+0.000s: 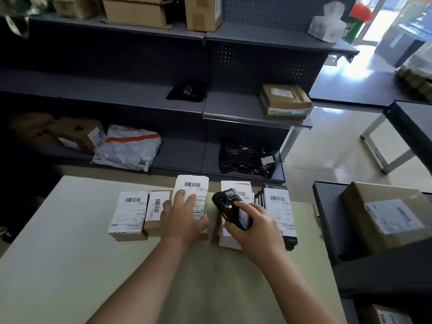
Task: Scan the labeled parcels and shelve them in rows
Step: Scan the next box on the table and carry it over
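Note:
Several small labeled parcels lie in a row on a pale table (70, 265). My left hand (181, 218) rests on the middle parcel (195, 190), fingers on its white barcode label and thumb around its near edge. My right hand (254, 226) grips a black handheld scanner (230, 206), held just right of that parcel and above another white-labeled parcel (233, 235). Further left lie two small cardboard parcels (128, 213) (155, 211). A dark flat parcel (279, 206) with a white label lies at the right end.
A grey metal shelving unit (245, 113) stands behind the table, holding a cardboard box (284, 101), black bags (188, 91) (245, 160), a white mailer (127, 147) and brown parcels. A large labeled box (385, 213) sits on a dark stand to the right. Tiled floor shows beyond.

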The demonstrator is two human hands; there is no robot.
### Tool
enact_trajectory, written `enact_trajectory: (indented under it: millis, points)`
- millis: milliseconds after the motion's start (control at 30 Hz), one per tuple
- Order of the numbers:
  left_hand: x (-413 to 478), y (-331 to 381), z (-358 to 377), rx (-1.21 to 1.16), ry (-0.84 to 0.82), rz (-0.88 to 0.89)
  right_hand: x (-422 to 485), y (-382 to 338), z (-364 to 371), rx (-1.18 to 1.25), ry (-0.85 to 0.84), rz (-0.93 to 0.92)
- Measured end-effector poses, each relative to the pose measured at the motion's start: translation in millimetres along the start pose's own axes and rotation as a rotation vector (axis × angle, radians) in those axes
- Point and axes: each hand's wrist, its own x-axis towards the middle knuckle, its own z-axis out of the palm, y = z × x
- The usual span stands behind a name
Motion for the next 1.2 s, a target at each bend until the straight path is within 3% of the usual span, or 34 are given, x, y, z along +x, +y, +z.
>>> enact_trajectory:
  millis: [167,600,967,1200]
  points:
    - [-3.7,-19.9,-45.7,-0.067,0.161,0.076,-2.0,-42.5,-11.7,0.011,0.008,-0.049]
    - [-5.7,-23.9,-208.9,-0.101,0.623,0.337,-40.9,-170.2,-84.8,-0.02,0.264,-0.266]
    - [1.7,-20.6,-248.3,-0.079,0.745,0.361,-68.7,-220.6,-107.8,-0.131,0.34,-0.435]
    - [-0.9,-9.1,-245.5,-0.079,0.771,0.36,-82.7,-223.2,-125.5,-0.19,0.294,-0.399]
